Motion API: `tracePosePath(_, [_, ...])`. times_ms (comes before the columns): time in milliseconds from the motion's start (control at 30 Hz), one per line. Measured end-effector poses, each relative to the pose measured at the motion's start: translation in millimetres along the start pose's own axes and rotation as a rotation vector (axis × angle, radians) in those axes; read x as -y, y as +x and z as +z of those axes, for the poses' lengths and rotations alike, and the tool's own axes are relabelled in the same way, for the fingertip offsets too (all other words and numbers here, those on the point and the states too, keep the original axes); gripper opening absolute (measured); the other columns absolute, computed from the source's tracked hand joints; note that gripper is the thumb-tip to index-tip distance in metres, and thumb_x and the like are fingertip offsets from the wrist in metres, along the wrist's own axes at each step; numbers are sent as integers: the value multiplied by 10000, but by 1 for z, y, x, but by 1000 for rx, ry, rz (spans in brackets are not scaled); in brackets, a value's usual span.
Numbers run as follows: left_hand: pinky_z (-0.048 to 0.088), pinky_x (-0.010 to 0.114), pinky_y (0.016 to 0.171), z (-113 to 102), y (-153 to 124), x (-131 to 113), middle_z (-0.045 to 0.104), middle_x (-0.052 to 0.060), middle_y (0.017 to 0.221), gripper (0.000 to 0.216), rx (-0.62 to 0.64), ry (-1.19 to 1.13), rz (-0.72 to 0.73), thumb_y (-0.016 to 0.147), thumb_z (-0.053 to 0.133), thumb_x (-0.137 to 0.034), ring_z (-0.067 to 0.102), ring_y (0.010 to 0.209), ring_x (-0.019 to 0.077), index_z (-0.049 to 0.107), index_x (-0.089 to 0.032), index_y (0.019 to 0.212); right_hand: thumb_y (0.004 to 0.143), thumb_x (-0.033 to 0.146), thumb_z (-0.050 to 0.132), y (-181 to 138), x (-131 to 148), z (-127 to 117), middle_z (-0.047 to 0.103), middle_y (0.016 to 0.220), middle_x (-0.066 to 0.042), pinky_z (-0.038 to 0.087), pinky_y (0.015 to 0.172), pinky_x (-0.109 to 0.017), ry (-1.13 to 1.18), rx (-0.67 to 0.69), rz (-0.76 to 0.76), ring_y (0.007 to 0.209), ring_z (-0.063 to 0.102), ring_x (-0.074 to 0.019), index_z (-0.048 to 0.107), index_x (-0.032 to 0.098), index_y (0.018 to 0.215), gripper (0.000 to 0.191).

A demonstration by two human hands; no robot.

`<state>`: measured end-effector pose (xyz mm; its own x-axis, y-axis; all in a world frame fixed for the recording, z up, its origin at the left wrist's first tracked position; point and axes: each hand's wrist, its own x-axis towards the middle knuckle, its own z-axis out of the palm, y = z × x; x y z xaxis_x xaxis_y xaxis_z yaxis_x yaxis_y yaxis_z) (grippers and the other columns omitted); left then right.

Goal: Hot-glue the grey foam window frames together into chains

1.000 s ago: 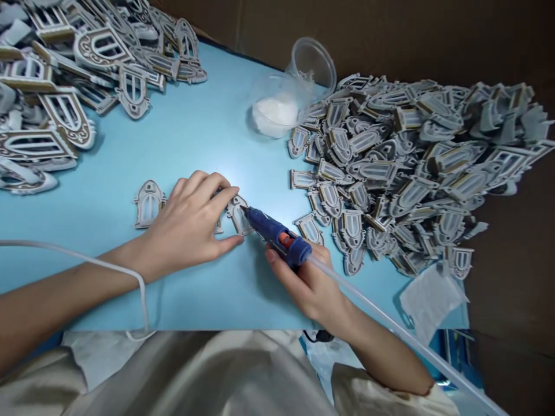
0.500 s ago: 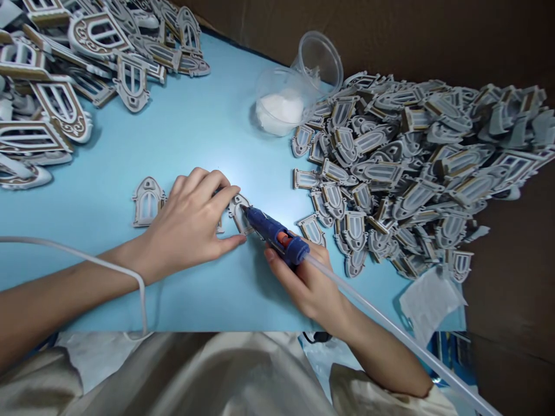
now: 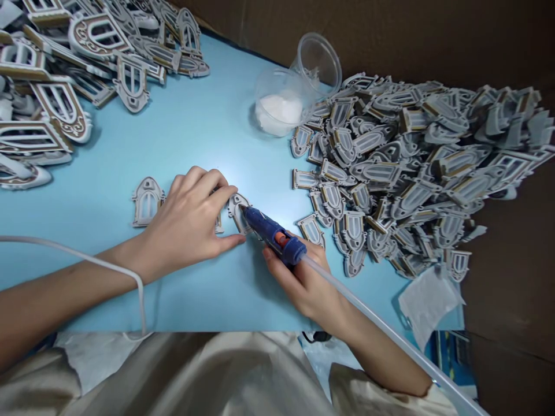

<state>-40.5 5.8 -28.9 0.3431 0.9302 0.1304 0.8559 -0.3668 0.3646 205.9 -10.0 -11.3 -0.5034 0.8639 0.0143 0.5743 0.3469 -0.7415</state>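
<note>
My right hand (image 3: 310, 286) is wrapped round a blue hot glue gun (image 3: 271, 231) with a long translucent glue stick (image 3: 368, 312) sticking out of its back. The gun's nozzle rests on or just over a small arched window frame (image 3: 236, 209), grey-white, lying on the blue tabletop. With index finger and thumb at its top and bottom edges, my left hand (image 3: 191, 219) steadies that frame. Another arched window frame (image 3: 148, 202) lies left of my left hand. Part of one more frame (image 3: 218, 224) shows beneath my left fingers; the rest is hidden.
A big heap of small window frames (image 3: 403, 156) covers the right side. Larger frames (image 3: 99, 34) are piled at upper left. Two clear plastic cups (image 3: 318, 60) stand at the back, one holding white material. A white cord (image 3: 87, 258) crosses my left forearm. Cardboard (image 3: 390, 34) borders the table.
The glue gun's nozzle and my right hand have shifted very slightly left over the frame. My left hand stays almost still on it.
</note>
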Motion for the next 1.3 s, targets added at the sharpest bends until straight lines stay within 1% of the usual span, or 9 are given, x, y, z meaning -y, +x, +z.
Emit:
tracePosePath(167, [527,565,952,1,1,0,704,158,1242,606,13,-7,-23,811,910,-473,602,1184,407,738,-145,1291,1059,289,563,-2,0,2,469,669,37,294,581,-300,-16,-4,28,586,422,-126,393,250,780,329])
tracePosePath(467, [502,543,960,1,1,-1,705,144,1235,557,8,-47,-52,815,893,-474,585,1185,399,742,-201,1277,1049,294,556,-2,3,1,446,638,40,283,573,-305,-50,3,52,563,408,-128,383,254,756,342])
tracePosePath(700, [512,571,979,0,2,-2,704,156,1233,564,18,-65,-61,813,897,-454,583,1196,418,753,-182,1286,1050,295,551,-1,3,1,455,630,37,285,571,-305,-53,2,41,556,422,-131,384,254,751,345])
tracePosePath(833, [514,561,976,1,1,-2,707,157,1234,552,8,-63,-60,817,898,-449,590,1199,415,752,-177,1275,1050,301,552,-1,3,1,464,631,35,290,571,-304,-59,5,56,557,426,-131,391,253,753,341])
tracePosePath(1100, [511,557,953,1,1,-2,723,165,1248,559,8,-18,-39,828,892,-479,597,1183,410,740,-172,1270,1049,298,554,-1,4,1,457,628,34,283,562,-309,-48,6,64,558,423,-129,389,254,744,350])
tracePosePath(1300, [504,564,958,1,1,-2,713,166,1246,555,7,-39,-45,831,882,-468,586,1188,414,741,-162,1271,1046,284,554,-2,4,1,427,620,42,272,559,-309,-42,5,62,548,395,-124,364,258,739,362])
